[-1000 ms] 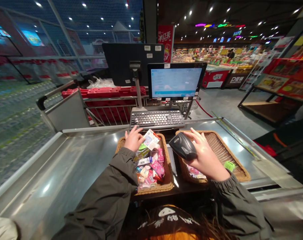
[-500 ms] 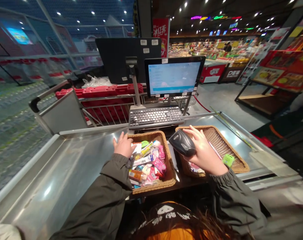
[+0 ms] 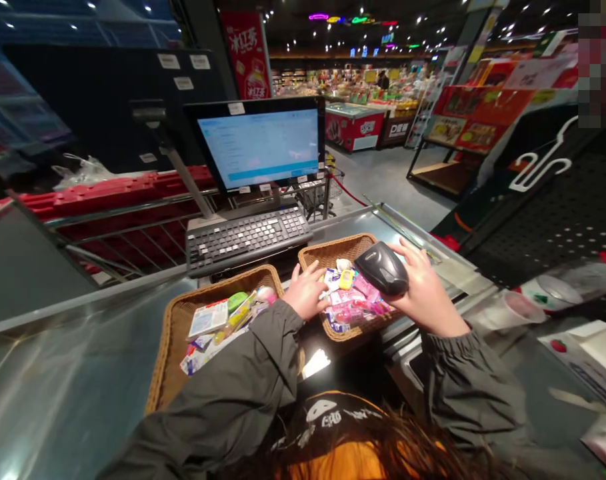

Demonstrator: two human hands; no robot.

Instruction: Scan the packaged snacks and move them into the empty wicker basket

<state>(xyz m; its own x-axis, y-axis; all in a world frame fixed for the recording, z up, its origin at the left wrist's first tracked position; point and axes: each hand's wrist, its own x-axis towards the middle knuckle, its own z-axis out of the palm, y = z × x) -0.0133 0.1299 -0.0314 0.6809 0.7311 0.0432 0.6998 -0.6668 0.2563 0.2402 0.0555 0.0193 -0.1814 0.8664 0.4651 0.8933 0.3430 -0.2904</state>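
My right hand (image 3: pixel 427 293) is wrapped round a black barcode scanner (image 3: pixel 383 268), held above the right side of a wicker basket (image 3: pixel 327 248). Pink and white small packets (image 3: pixel 350 303) and a small yellow item (image 3: pixel 347 279) lie in that basket. At its left edge, my left hand (image 3: pixel 305 291) has its fingers apart and reaches over the rim; nothing shows in it. My left sleeve partly covers a second wicker basket (image 3: pixel 155 373), which holds a white card-like pack (image 3: pixel 207 320), a green item (image 3: pixel 237 301) and a yellow tube-like packet (image 3: pixel 235 321).
Behind the baskets stand a keyboard (image 3: pixel 250 235) and a lit monitor (image 3: pixel 265 147), with a larger dark screen (image 3: pixel 107 113) at left. A metal counter (image 3: pixel 83 373) extends left. A plastic tub (image 3: pixel 517 310) and an open white box (image 3: pixel 583 360) are at right.
The view has turned right. My left hand has moved from the left basket to the right one. More pink packets show in the right basket, fewer in the left. The scanner stays in my right hand.
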